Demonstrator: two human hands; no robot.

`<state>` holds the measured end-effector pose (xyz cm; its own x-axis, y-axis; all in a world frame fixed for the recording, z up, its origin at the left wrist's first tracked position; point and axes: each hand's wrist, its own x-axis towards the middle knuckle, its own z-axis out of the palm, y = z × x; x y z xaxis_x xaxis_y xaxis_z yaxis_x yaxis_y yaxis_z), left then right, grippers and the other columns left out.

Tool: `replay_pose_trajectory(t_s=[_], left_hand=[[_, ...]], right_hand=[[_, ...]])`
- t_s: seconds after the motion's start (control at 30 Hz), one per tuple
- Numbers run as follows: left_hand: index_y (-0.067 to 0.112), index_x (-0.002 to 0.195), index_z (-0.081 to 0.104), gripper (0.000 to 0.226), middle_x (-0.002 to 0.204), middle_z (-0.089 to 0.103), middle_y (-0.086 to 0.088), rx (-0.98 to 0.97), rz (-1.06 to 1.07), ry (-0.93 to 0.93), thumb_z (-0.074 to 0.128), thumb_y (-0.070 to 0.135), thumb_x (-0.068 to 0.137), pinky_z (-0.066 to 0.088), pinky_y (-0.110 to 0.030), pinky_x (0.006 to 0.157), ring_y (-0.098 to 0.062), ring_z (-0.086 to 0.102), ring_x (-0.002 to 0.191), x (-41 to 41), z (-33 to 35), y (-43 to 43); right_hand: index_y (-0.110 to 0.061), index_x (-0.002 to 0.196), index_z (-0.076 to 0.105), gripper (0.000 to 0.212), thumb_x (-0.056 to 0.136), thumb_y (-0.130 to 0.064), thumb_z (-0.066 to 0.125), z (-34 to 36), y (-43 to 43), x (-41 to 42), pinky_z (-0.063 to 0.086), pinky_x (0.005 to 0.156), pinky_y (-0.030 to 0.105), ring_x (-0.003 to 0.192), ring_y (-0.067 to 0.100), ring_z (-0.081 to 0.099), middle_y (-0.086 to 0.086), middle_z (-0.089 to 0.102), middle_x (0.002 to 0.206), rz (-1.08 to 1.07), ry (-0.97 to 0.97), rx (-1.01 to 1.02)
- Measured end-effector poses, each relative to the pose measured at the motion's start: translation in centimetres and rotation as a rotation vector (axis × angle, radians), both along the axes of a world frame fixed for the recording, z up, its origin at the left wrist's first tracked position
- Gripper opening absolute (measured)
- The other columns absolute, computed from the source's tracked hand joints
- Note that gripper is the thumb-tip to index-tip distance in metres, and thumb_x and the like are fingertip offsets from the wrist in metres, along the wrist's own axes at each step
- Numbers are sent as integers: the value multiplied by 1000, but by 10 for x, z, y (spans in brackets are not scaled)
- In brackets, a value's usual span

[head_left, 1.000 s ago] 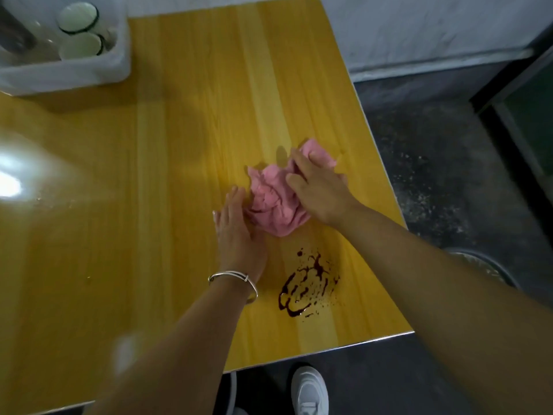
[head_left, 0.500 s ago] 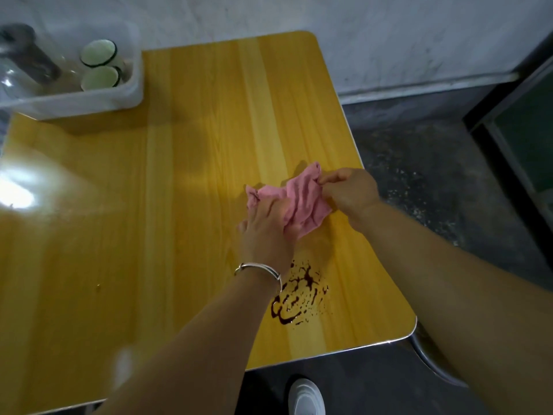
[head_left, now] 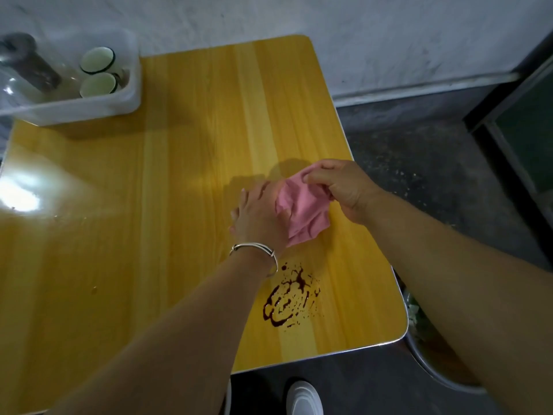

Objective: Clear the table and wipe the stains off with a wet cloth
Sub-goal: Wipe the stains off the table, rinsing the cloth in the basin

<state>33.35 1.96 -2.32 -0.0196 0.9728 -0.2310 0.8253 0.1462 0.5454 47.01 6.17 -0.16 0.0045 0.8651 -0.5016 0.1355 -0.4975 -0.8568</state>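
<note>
Cups (head_left: 97, 59) sit in the bin (head_left: 131, 97), so clearing looks done, yet the stain (head_left: 288, 298) is unwiped; the cloth (head_left: 302, 211) sits on the tabletop (head_left: 179, 190) just beyond it, right hand (head_left: 341, 187) pinching its corner, left hand (head_left: 258, 218) flat against it.

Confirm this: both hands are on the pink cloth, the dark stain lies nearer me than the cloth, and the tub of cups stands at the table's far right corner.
Wrong corner: the head view shows the tub of cups at the far left corner of the table. The left hand and right hand are on the cloth, the stain nearer you.
</note>
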Motion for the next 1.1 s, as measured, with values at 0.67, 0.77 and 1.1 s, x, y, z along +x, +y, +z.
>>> replay_pose_trajectory(t_s=[0.67, 0.77, 1.1], left_hand=[[17, 98, 49, 32, 93, 60, 3, -90, 97, -683, 72, 13, 77, 49, -12, 53, 0, 63, 70, -11, 85, 6], [30, 82, 55, 30, 92, 64, 6, -33, 77, -538, 69, 5, 74, 56, -33, 76, -11, 65, 88, -21, 76, 13], [20, 96, 48, 36, 91, 58, 6, -53, 202, -589, 71, 5, 73, 49, -22, 69, -11, 58, 82, -27, 77, 12]], right_hand=[[4, 110, 61, 32, 81, -7, 69, 75, 17, -27, 47, 41, 16, 41, 7, 54, 10, 61, 71, -47, 161, -53], [4, 117, 59, 41, 77, 2, 69, 75, 16, -24, 51, 59, 25, 62, 15, 59, 15, 64, 87, 59, 192, -85], [1, 101, 66, 35, 77, 20, 49, 75, 16, -31, 48, 60, 24, 65, 14, 56, 8, 62, 77, 178, 92, -92]])
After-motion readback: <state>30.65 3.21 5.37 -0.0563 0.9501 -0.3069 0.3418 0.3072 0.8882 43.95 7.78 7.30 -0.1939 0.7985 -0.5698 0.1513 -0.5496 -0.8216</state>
